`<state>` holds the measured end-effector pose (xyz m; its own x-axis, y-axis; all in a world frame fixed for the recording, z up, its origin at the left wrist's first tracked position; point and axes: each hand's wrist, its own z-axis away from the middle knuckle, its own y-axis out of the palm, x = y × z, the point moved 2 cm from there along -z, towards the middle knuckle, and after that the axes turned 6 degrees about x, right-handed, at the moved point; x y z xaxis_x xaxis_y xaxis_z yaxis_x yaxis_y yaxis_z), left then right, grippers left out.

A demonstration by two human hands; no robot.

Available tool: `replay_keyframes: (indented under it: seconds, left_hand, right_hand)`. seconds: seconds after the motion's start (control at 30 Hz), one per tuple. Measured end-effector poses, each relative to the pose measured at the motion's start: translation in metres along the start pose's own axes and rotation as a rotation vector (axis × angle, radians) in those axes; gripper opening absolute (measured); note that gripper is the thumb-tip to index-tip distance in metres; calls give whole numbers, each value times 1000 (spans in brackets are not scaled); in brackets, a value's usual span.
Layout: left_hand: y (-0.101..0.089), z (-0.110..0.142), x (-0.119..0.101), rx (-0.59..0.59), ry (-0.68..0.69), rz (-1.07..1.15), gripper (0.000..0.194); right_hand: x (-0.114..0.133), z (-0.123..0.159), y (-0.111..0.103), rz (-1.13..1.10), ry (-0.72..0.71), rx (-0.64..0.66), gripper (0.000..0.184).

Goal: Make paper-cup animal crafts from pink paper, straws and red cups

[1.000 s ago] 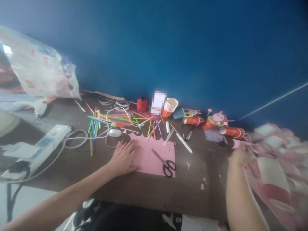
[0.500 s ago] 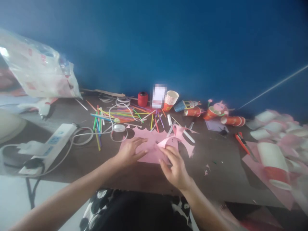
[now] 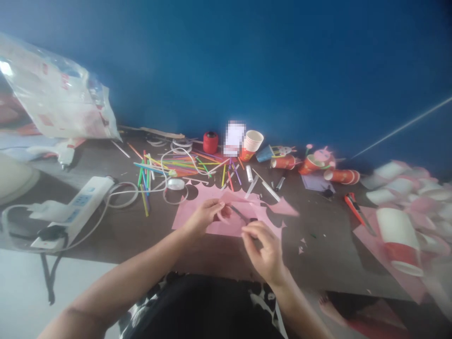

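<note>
My left hand (image 3: 211, 215) pinches a curled piece of pink paper (image 3: 223, 217) between thumb and fingers. Over the same sheet, my right hand (image 3: 263, 245) is closed around the dark handle of a pair of scissors (image 3: 242, 215), its blades pointing toward the left hand. Beneath both hands lies a pink paper sheet (image 3: 189, 217) with a scalloped cut along its far edge. A pointed pink offcut (image 3: 284, 207) sticks out to the right. My fingers partly hide the scissors' handle.
Behind the sheet are coloured sticks (image 3: 183, 165), a white cable and stacked paper cups (image 3: 253, 141). A power strip (image 3: 83, 202) and a glue gun (image 3: 65, 153) lie left. To the right are a red utility knife (image 3: 356, 212) and a white-and-red paper cup (image 3: 399, 240).
My left hand has risen from lying spread on the sheet and now pinches the pink piece. My right hand has let go of that piece and taken up the scissors.
</note>
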<state>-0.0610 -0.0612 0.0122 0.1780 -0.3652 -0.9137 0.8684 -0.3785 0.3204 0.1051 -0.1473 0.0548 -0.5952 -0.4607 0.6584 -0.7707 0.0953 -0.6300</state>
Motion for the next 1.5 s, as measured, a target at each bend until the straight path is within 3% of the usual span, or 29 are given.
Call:
replay_keyframes:
  seconds: [0.1,0.17,0.33,0.5,0.63,0.73,1.07,1.3,1.5]
  left_hand:
    - [1,1,1,55,-14,90,29]
    - [5,2,2,89,-40,141,29]
    - [18,2,3,191,-90,181,30]
    - [17,6,-1,215,-99,106,34]
    - [15,14,-8,289,-102,-204,37]
    - [17,16,-6,345,-107,-326,36]
    - [5,10,0,58,-127,-190,33]
    - [0,7,2,40,-146,-240,34]
    - [-3,0,3,-27,-163,-113,32]
  right_hand:
    - [-6,1,-15,73,26,-226,23]
    - [-7,-6,-22,160,1,-264,30]
    - [-22,-28,-20,272,59,-32,51]
    - [-45,-30,-12,137,274,147,29]
    - [-38,-25,-11,-55,376,314,21]
    - [-29,-23,-11,-82,394,406,20]
    - [-46,-16,-25,56,446,418,20]
    - [-48,-20,-21,-133,483,504,17]
    - [-70,-23,-19,-380,599,427,30]
